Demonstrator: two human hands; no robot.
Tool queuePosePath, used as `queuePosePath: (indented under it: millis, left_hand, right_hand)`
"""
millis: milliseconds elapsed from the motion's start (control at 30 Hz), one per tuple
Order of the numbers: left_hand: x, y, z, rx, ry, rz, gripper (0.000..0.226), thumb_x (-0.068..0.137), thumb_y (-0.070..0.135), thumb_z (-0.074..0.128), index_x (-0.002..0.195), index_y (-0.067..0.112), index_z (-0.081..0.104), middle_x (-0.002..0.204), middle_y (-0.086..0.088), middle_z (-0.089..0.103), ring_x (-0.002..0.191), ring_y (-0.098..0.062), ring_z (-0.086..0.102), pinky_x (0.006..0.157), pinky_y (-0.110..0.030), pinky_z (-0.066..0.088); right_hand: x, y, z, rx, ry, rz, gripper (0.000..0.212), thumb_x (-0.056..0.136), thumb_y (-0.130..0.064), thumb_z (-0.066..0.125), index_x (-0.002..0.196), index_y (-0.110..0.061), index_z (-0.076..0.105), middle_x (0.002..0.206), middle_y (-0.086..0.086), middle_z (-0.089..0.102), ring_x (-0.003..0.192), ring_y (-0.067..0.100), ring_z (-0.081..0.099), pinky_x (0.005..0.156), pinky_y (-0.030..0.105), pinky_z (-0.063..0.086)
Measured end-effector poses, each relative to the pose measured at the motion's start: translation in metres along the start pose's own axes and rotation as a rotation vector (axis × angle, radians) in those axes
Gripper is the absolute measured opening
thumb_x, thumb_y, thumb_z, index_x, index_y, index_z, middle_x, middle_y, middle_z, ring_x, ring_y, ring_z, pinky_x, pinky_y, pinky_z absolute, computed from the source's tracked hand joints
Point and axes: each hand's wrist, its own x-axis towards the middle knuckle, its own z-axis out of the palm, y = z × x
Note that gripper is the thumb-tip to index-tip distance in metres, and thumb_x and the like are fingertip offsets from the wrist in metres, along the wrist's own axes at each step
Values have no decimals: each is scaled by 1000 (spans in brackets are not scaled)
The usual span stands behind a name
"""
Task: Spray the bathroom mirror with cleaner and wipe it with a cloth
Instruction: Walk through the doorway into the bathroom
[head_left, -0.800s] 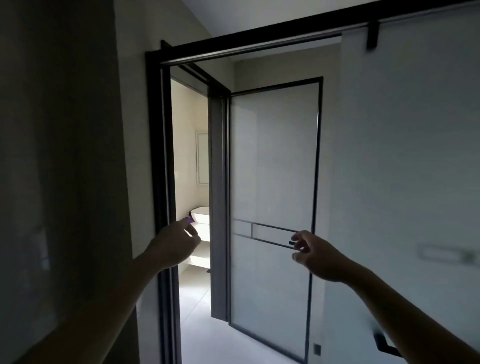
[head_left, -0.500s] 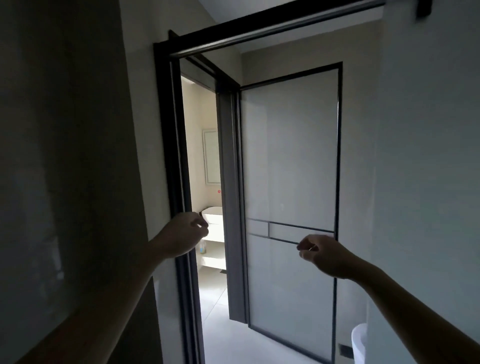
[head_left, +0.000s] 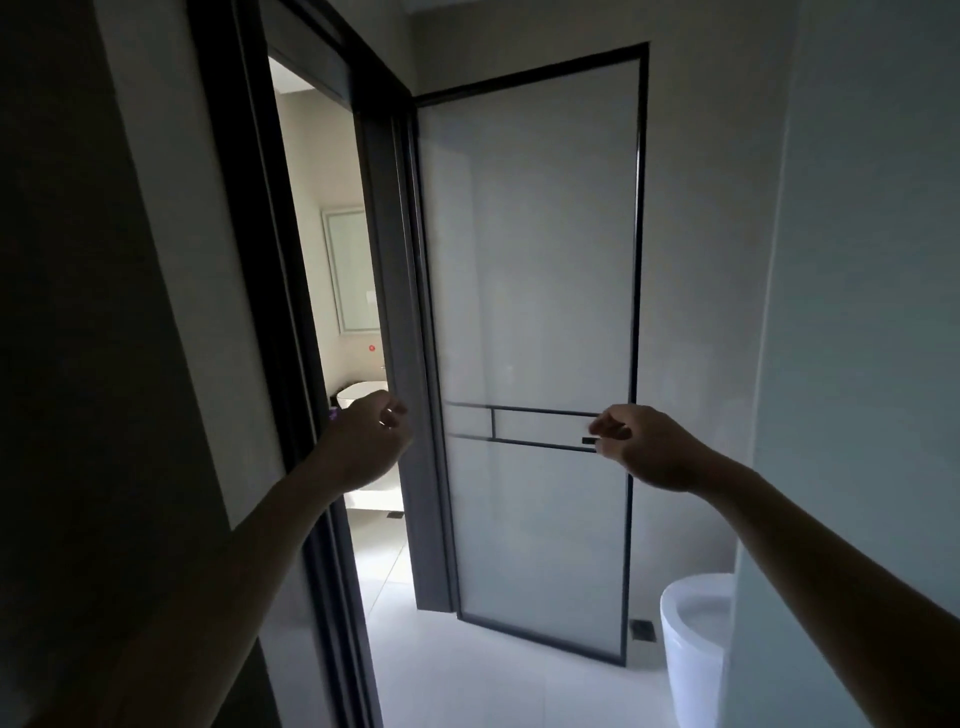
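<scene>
We have stepped closer, so the mirror (head_left: 353, 270) on the far wall shows larger through the gap beside the glass door (head_left: 530, 312), yet spraying must wait: our left hand (head_left: 369, 441) and right hand (head_left: 644, 447) are curled, holding what, if anything, we cannot tell.

Head camera looks forward, near the frosted door (head_left: 530, 312).

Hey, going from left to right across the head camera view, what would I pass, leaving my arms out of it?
Dark door frame → mirror → frosted glass door → toilet.
</scene>
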Motion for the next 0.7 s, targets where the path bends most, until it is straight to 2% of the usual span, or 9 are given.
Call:
queuePosePath:
  millis: [67,200,333,433,600,700]
  left_hand:
    - [22,-6,11,-7,-23,-8,24,91,17,58,114,16,64,107,1,64,100,-21,61,87,-34,50]
    - [69,-16,38,-12,-46,-7,22,92,16,57,113,17,62,101,5,62,97,-19,60,75,-29,45]
    - [117,-28,69,5,-35,-15,19,91,14,58,109,19,61,95,11,61,91,-18,59,73,-28,46]
    - [153,-34,86,63,-38,-48,20,92,15,59,111,16,61,97,4,63,93,-22,61,82,-35,50]
    - [214,-54,111,147,24,-66,16,90,16,62,106,15,63,105,-2,64,98,-24,60,82,-34,46]
    - [229,-74,129,171,1,-107,22,90,15,64,112,15,63,110,-3,65,101,-23,62,84,-34,49]
  right_hand:
    - [15,13,-1,-8,5,10,20,96,-16,66,115,-10,69,110,5,70,101,22,66,87,33,51]
    - [59,46,0,-4,26,8,13,96,-15,65,108,-14,69,99,0,70,86,13,63,70,20,44]
    - [121,80,12,-4,-45,14,10,95,-13,62,94,-14,72,86,0,74,76,15,72,68,27,53]
    - [180,95,25,25,-81,10,13,95,-12,59,92,-12,72,86,4,75,73,15,72,63,26,51]
    - [263,121,60,33,-192,-13,15,95,-15,58,93,-13,72,88,6,76,77,19,73,69,29,52]
    - [298,130,82,70,-259,-13,14,94,-15,59,93,-13,72,88,7,77,79,21,75,81,35,57]
